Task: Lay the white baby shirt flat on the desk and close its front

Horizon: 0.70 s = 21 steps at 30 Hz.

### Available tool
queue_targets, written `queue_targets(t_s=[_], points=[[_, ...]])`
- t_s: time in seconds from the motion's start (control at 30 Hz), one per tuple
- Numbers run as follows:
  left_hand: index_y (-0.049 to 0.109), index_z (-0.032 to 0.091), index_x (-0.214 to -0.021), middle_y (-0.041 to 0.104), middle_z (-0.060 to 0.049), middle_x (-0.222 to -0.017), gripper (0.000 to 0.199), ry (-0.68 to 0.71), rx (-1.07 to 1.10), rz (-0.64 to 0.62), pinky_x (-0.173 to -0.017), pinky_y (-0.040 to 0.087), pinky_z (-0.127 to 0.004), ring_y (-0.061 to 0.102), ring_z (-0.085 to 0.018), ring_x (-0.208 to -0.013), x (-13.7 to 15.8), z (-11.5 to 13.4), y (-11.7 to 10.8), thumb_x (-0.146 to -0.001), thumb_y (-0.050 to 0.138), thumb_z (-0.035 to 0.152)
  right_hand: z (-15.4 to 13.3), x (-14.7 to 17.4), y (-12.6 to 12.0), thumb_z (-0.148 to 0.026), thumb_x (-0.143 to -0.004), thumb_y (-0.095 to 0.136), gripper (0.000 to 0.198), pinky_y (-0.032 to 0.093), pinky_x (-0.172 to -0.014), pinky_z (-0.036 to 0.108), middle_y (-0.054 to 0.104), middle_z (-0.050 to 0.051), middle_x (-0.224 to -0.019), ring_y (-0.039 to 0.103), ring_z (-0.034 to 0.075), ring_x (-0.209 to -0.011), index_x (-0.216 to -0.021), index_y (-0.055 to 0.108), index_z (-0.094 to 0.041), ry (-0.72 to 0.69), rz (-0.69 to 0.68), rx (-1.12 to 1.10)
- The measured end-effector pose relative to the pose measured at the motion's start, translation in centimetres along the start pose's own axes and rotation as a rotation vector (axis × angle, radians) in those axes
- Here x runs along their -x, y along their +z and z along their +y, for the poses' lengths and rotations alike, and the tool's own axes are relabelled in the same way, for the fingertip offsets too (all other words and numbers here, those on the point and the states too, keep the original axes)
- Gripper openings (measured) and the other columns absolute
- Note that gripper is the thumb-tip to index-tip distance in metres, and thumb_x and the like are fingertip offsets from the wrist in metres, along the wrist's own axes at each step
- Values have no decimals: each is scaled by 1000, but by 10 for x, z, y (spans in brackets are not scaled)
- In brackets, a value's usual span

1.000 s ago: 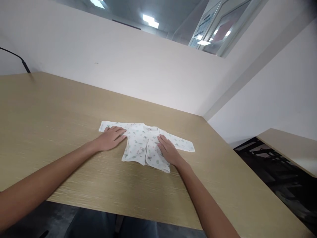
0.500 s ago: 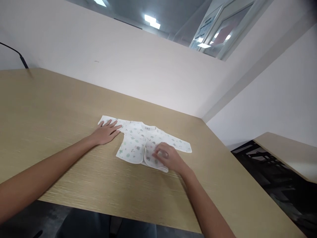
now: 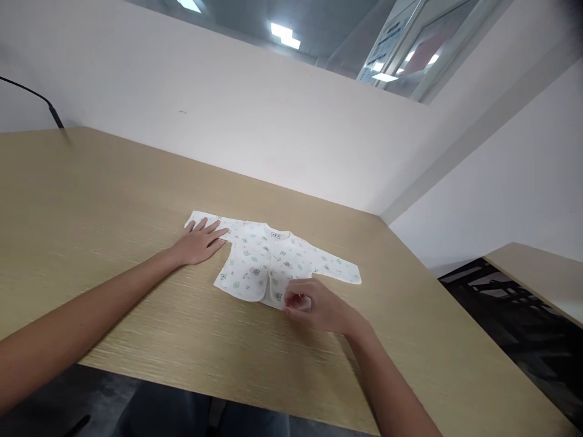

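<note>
Right grip point(image 3: 322, 304) has moved lower, hiding a corner of the shirt point(image 3: 249, 262).

Shirt point(image 3: 248, 261) before me: white ground, I am noting small scattered motifs, green, dark grey and faint pink running across body and sleeves. Between the fronts, at the hem, the cloth is showing a plain greyer white. Neck label point(image 3: 276, 235) is carrying dark marks on white. Desk point(image 3: 159, 315) is reading yellowish tan, fine paler streaks running across it. Wall point(image 3: 228, 109) is looking off-white, shading to grey. Cable point(image 3: 55, 116): black. Window point(image 3: 237, 18) is showing blue-grey, with white lights point(image 3: 285, 35) and one dull red patch point(image 3: 424, 53). My trousers point(image 3: 159, 409) are appearing dark blue; the floor point(image 3: 95, 388), dark grey.
</note>
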<state>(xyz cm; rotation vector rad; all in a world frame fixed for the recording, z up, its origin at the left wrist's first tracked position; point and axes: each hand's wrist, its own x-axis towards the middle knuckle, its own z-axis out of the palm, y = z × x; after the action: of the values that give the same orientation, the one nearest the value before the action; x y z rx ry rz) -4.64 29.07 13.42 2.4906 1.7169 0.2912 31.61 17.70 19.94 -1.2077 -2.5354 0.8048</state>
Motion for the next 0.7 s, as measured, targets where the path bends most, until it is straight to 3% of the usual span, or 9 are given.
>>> queue_targets(t_s=[0.07, 0.13, 0.23, 0.3, 0.43, 0.57, 0.7], points=[[44, 34, -158, 30, -1, -170, 61, -7, 2, 38, -125, 16, -65, 22, -38, -157, 1, 3, -2, -106, 22, 58, 8, -3, 1, -34, -93, 64, 13, 47, -71, 28, 66, 1, -85, 58, 15, -76, -90, 68, -22, -13, 88, -18], [47, 27, -156, 34, -4, -168, 62, -23, 20, 117, -126, 18, -63, 27, -35, -156, 2, 13, -5, -106, 23, 55, 21, -13, 5, -38, -98, 58, 21, 52, -84, 34, 70, 5, -103, 63, 19, -92, -107, 70, -23, -22, 288, 1], [49, 15, -153, 42, -12, -163, 63, 42, 78, 246, -129, 22, -53, 35, -29, -154, 5, 44, -4, -106, 27, 50, 40, -38, 21, -36, -102, 45, 41, 46, -111, 45, 63, 14, -138, 58, 27, -128, -136, 61, -18, 50, 512, 94], [47, 10, -153, 43, -15, -162, 63, 173, 103, 249, -130, 24, -45, 36, -26, -153, 9, 69, 2, -106, 31, 48, 50, -54, 34, -33, -102, 36, 53, 38, -122, 49, 52, 18, -153, 47, 29, -143, -147, 52, -10, 118, 492, 176], [37, 10, -159, 30, -14, -169, 66, 335, 83, 62, -130, 22, -45, 22, -28, -159, 18, 98, 19, -107, 29, 51, 61, -66, 53, -38, -105, 28, 65, 26, -129, 48, 32, 21, -166, 28, 29, -157, -157, 39, 0, 147, 339, 334], [30, 11, -162, 18, -14, -172, 73, 295, 12, -28, -129, 17, -51, 10, -34, -161, 30, 104, 24, -107, 24, 58, 61, -57, 55, -49, -108, 26, 70, 22, -129, 51, 23, 15, -170, 20, 29, -160, -163, 32, -6, 141, 249, 455], [24, 8, -164, 14, -15, -173, 85, 253, 4, -43, -130, 14, -52, 1, -39, -160, 40, 106, 17, -104, 24, 67, 58, -52, 54, -55, -108, 22, 73, 20, -130, 50, 19, 14, -171, 16, 27, -160, -165, 28, -9, 138, 257, 445]])
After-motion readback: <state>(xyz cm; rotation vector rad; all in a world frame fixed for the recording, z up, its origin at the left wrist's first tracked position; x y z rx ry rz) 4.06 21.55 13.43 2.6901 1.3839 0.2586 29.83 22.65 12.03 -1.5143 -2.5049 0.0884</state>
